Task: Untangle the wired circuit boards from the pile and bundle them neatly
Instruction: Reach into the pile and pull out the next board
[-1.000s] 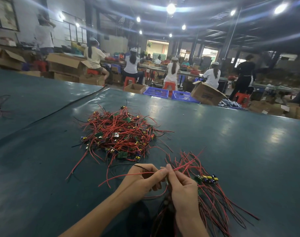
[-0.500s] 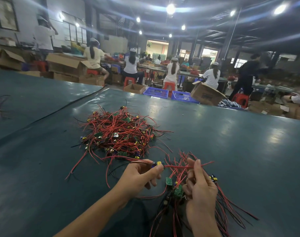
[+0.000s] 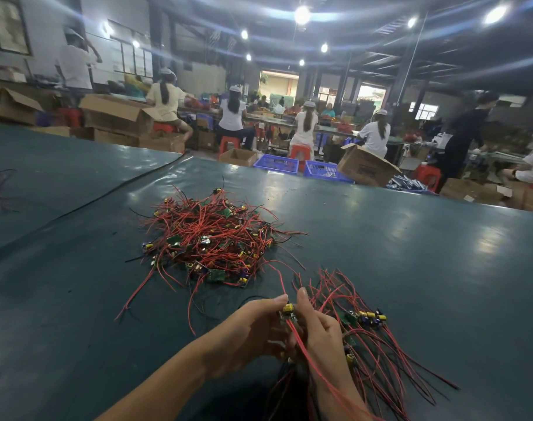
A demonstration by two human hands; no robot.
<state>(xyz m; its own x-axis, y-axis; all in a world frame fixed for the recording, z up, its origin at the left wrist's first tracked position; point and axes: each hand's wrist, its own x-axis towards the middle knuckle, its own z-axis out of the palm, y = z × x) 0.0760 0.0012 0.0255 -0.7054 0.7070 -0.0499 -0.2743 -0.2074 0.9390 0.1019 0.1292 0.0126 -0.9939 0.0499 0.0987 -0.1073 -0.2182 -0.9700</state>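
Pinched in the fingertips of the left grip [image 3: 253, 326]: one small circuit board [image 3: 288, 309] with a yellow capacitor, held just above the desk [image 3: 426, 253]; right grip [image 3: 323, 338] curled round the near end of a sorted bundle [image 3: 371, 338], thumb raised against the same board; rising from the board, a red wire [image 3: 283, 285]; bundle fanned out on the desk just right of the hands; farther off, well apart, the tangled pile [image 3: 210, 238]; beyond the desk edge, cardboard boxes [image 3: 367, 168] and blue crates [image 3: 277, 163].
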